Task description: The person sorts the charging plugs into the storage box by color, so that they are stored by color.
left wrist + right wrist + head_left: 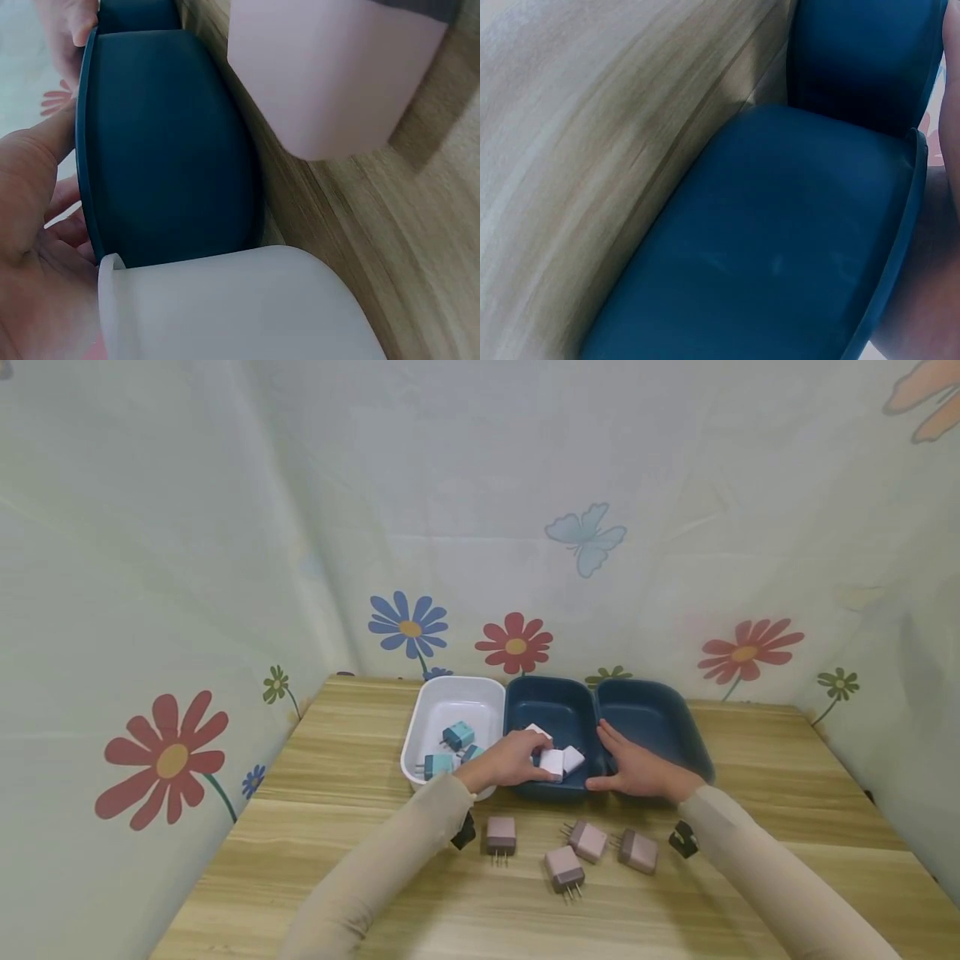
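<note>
Over the middle dark blue bin (551, 689), my left hand (513, 758) holds a white charger (552, 763) between thumb and fingers. Two more white chargers lie in that bin, one (573, 758) just right of the held one and one (537, 732) partly behind my fingers. My right hand (637, 768) is over the right dark blue bin (675, 718), its fingers fairly straight and its thumb near the rim between the two blue bins. I see nothing in its grasp. Bin walls hide the fingertips' work in both wrist views.
At the left, a white bin (414, 727) contains teal chargers (457, 735). Several pink chargers lie on the wooden table (300, 827) in front of the bins, one (501, 835) near my left wrist and another (637, 852) near the right. A flowered curtain (465, 552) hangs behind.
</note>
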The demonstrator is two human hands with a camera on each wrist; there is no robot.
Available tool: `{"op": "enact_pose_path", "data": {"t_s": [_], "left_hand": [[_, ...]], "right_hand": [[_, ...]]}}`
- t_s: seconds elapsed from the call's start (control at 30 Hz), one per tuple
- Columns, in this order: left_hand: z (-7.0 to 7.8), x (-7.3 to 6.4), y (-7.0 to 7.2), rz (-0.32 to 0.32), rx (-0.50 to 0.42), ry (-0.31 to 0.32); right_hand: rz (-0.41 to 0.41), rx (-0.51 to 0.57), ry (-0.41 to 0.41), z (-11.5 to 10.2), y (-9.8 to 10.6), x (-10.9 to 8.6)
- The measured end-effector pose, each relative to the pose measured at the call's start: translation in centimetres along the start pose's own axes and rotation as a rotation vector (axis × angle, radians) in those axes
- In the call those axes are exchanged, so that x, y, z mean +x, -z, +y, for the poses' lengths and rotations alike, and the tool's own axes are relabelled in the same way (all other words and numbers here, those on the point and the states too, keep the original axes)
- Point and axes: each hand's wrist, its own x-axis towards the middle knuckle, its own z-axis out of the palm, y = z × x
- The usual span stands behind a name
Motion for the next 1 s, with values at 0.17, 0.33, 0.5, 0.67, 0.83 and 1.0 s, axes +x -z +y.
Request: {"op": "enact_pose_path", "data": {"t_s": [0.17,0.33,0.5,0.67,0.83,1.0], "left_hand": [[0.0,0.0,-0.1,-0.01,0.006,0.0],[-0.3,0.2,-0.1,-0.034,-0.014,0.019],[-0.6,-0.3,0.6,-0.005,-0.062,0.017],[-0.6,-1.2,1.3,0.02,-0.106,0.037],[-0.6,-2.2,1.6,0.034,-0.119,0.017],[-0.1,-3.2,1.7,0.032,-0.128,-0.045]], "right_hand": [[0.003,-0.001,0.008,0.0,-0.1,0.2],[0.003,0.001,0.008,-0.1,0.0,0.2],[-0.001,0.005,0.005,-0.3,0.1,0.2],[-0.003,0.008,0.001,-0.3,0.2,0.1],[-0.004,0.011,0.0,-0.2,0.1,0.0],[0.002,0.014,-0.002,-0.2,0.0,0.0]]}}
